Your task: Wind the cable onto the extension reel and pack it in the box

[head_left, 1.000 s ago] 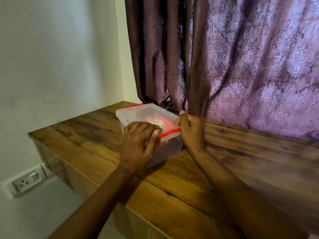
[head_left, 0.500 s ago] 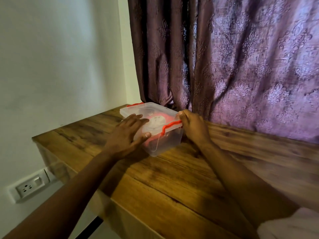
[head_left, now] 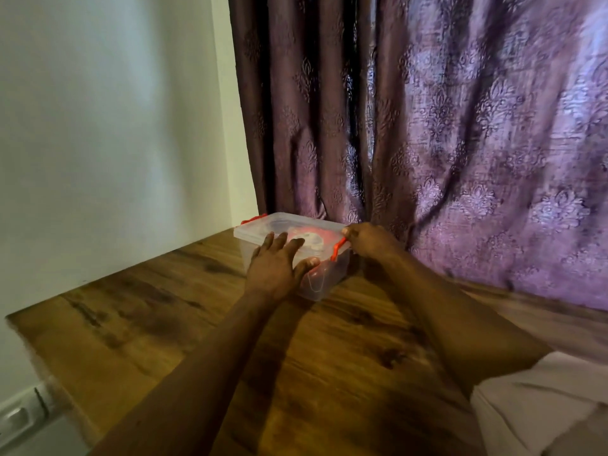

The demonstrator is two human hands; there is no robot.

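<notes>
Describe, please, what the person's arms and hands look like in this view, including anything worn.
Both forearms are bare, with no watch, rings or gloves visible on the left hand or right hand. A pale, whitish sleeve shows at the right upper arm.

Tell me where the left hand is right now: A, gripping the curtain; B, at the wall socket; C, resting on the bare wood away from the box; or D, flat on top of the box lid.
D: the left hand lies palm down, fingers spread, on the lid of the clear plastic box, while the right hand is at the red clip on the box's end.
</notes>
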